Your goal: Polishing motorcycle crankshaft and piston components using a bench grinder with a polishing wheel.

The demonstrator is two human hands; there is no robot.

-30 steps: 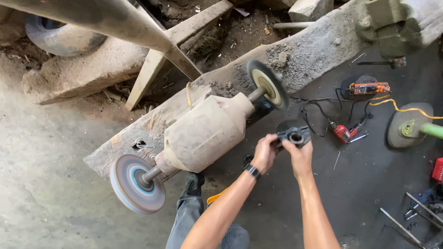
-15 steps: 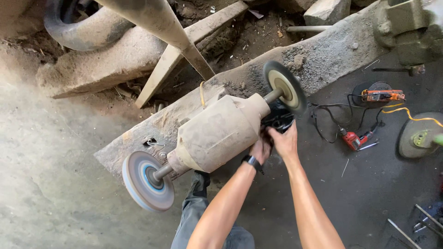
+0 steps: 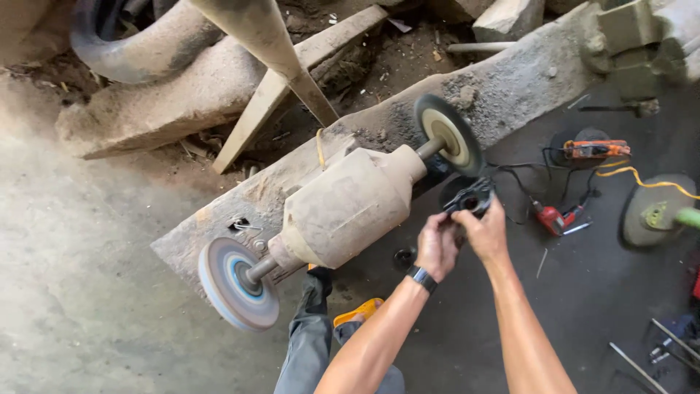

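Both forearms reach forward, 2 hands meeting just below the bench grinder's dark wheel (image 3: pixel 448 133). The left hand (image 3: pixel 436 246) and right hand (image 3: pixel 485 232) have fingers closed around a small dark metal part (image 3: pixel 470 198), possibly ring-shaped, held near that wheel.

A rough, grimy metalworking workshop. Dusty double-ended bench grinder (image 3: pixel 343 208) mounted on a worn concrete ledge (image 3: pixel 510 87), grey wheel (image 3: pixel 237 284) at one end, dark disc (image 3: pixel 448 135) at the other. Red power tool (image 3: pixel 554 217), cables and loose metal rods (image 3: pixel 671 346) scattered over oil-stained floor (image 3: pixel 598 292).
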